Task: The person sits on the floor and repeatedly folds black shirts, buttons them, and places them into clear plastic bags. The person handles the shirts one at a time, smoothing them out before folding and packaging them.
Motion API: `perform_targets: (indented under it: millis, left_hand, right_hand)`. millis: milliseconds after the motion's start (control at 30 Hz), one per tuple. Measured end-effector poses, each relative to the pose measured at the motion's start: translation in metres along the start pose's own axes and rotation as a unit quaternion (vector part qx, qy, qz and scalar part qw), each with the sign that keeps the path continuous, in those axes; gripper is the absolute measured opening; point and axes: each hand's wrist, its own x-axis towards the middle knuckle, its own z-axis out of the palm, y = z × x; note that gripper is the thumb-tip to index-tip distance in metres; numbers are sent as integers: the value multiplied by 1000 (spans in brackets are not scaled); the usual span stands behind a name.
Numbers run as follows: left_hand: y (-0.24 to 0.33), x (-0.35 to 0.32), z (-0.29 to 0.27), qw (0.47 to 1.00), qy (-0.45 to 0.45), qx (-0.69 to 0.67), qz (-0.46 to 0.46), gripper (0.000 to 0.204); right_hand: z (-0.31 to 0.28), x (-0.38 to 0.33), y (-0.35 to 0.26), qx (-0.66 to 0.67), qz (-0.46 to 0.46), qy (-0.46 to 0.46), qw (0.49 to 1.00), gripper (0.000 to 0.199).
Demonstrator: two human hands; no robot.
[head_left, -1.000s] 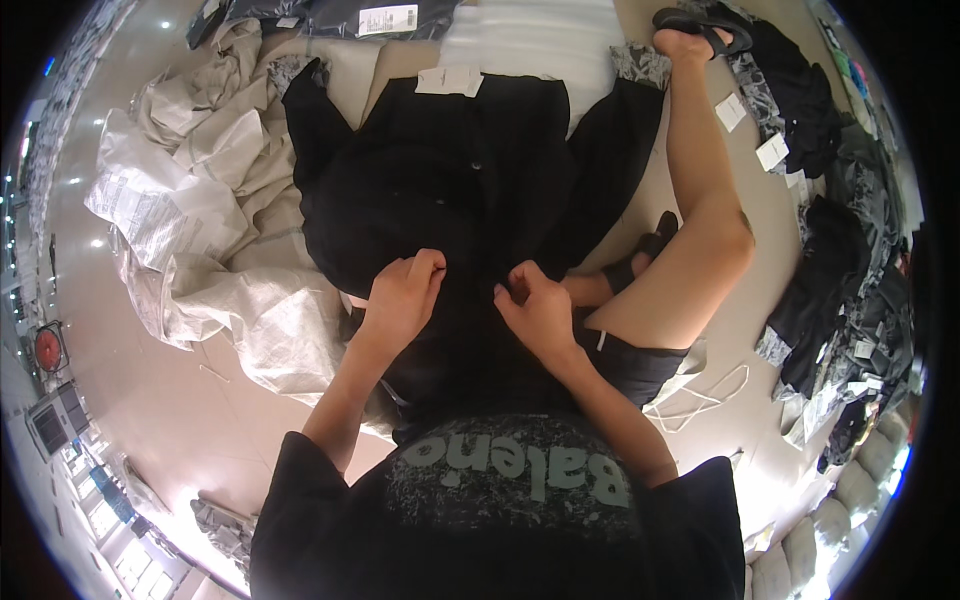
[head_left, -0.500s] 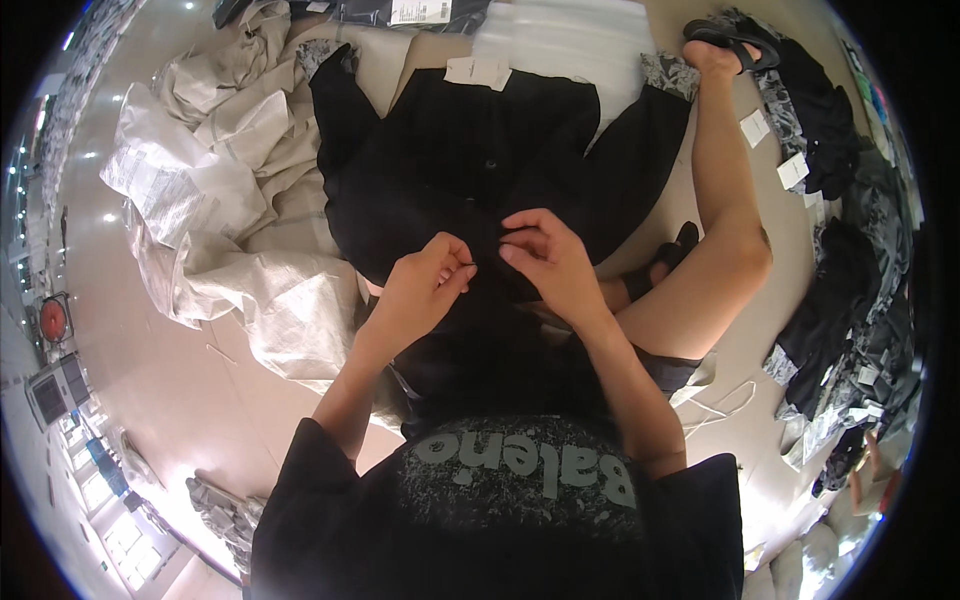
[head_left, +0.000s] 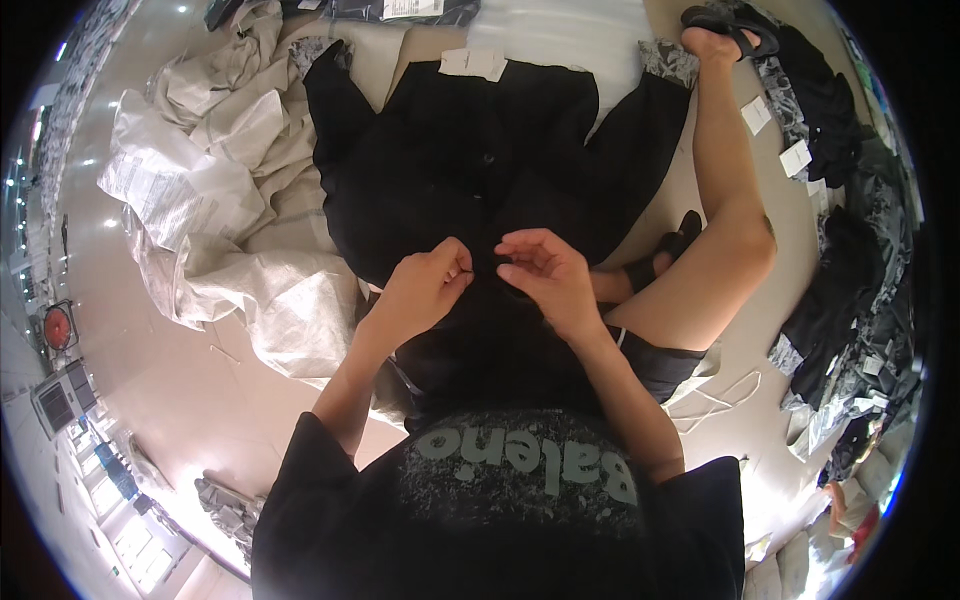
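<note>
While your left hand (head_left: 425,285) & right hand (head_left: 545,275) both pinch the soft, limp black button-front garment (head_left: 470,170) w/ fingers closed at its placket, it'll likely sag, so grip near the buttons.

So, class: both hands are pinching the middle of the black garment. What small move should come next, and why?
Probably ease the two pinched edges together. The left hand and right hand pinch the black garment at its front line, fingertips almost meeting, with a small button visible higher up.
</note>
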Motion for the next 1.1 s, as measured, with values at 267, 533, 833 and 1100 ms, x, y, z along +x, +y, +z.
perform_targets:
  millis: [267,533,833,1100]
  left_hand:
    - [0,-12,-1,993,1,-105,-49,13]
    - [0,-8,8,997,19,31,67,14]
    - [-12,-4,18,988,46,73,129,19]
    - [-4,1,15,993,21,42,110,20]
  right_hand:
    - [19,-3,18,-125,-56,14,991,31]
    - [30,-3,11,-170,-82,35,981,27]
    - [19,4,30,-98,-72,12,992,18]
    - [17,15,46,-63,-46,2,997,22]
